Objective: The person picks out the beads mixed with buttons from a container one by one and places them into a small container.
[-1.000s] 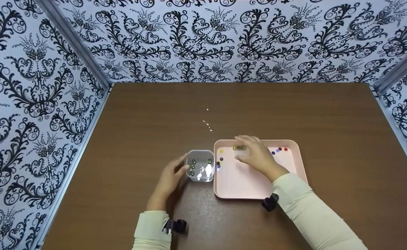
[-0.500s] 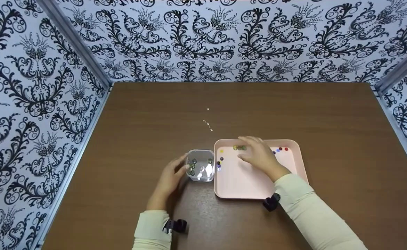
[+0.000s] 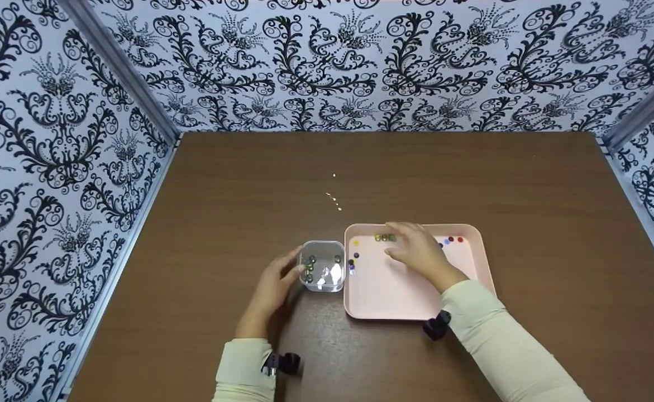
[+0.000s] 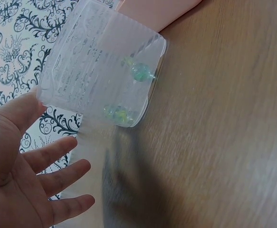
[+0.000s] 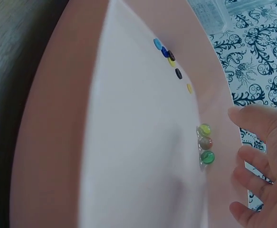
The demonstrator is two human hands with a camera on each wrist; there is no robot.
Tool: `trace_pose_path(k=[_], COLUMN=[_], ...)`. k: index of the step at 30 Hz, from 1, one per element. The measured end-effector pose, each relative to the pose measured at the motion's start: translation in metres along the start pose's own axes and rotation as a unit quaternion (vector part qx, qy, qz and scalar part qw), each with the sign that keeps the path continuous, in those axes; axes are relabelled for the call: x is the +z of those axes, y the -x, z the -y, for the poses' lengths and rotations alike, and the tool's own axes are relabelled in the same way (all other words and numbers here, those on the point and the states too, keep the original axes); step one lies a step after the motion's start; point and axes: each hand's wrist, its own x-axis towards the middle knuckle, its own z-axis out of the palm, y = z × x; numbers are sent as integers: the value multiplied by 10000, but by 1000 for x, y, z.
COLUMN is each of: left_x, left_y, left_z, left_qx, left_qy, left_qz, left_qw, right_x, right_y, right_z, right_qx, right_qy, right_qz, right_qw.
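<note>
In the head view my left hand [image 3: 271, 287] is at the left side of a small clear plastic container [image 3: 331, 251], its thumb at the wall. The left wrist view has the other fingers [image 4: 64, 180] spread loosely, apart from the container. Several greenish glass marbles [image 3: 309, 268] lie inside. My right hand [image 3: 416, 251] hovers over the back of a pink tray [image 3: 399, 296], thumb and fingers apart. In the right wrist view, a yellow-green marble [image 5: 204, 129], a reddish marble [image 5: 205, 143] and a green marble [image 5: 207, 157] sit in a row along the tray wall, just off my fingertips.
Small flat coloured discs [image 5: 164, 51] lie along the tray's left side. More blue and red discs [image 3: 451, 239] are at its back right. The tray stands beside the container on a brown wooden table [image 3: 237, 184]. Patterned panels [image 3: 349, 67] border the table.
My right hand has shifted slightly to the right, and more of the green marble beside it shows. The left hand and the container have stayed put.
</note>
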Motion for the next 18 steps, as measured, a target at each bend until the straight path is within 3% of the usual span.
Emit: trace_pose_path(k=[9,18], left_x=[-1,1], left_y=[0,1], left_z=[-1,-4], left_qx=[-13,-113], left_qy=[66,101], left_qz=[38,-16], left_qw=[10000,9999], right_x=[3,4], right_y=[-1,0], right_z=[-3,-6], right_qx=[420,502], right_qy=[-249,-541], right_qz=[1,27], right_qw=[9988,9973])
